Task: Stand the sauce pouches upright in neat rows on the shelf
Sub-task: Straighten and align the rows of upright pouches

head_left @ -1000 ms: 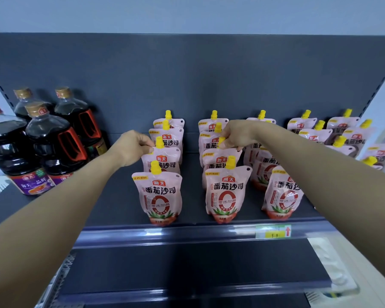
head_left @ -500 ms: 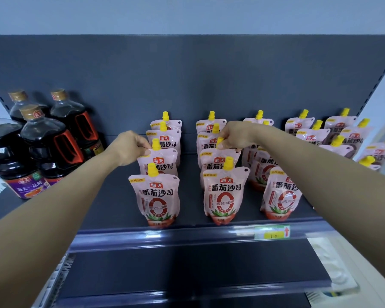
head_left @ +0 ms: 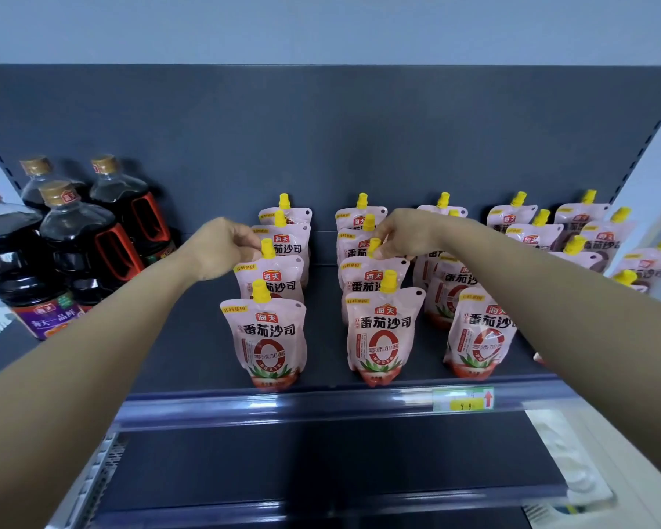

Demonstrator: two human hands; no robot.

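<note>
Pink soft-film sauce pouches (head_left: pixel 270 337) with yellow caps (head_left: pixel 261 291) stand in rows on the dark grey metal shelf (head_left: pixel 325 357). The left hand (head_left: pixel 222 248) pinches one second-row cap, the right hand (head_left: pixel 405 232) another — the bodies look light and floppy, so the stiff spout seems the surest hold.

Bare forearms (head_left: pixel 92 357); hands (head_left: pixel 222 248) seemingly bare too

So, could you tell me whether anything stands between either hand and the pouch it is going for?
Nothing visible does. The left hand pinches the left row's second pouch by its yellow cap, and the right hand pinches the next row's second pouch by its cap.
</note>
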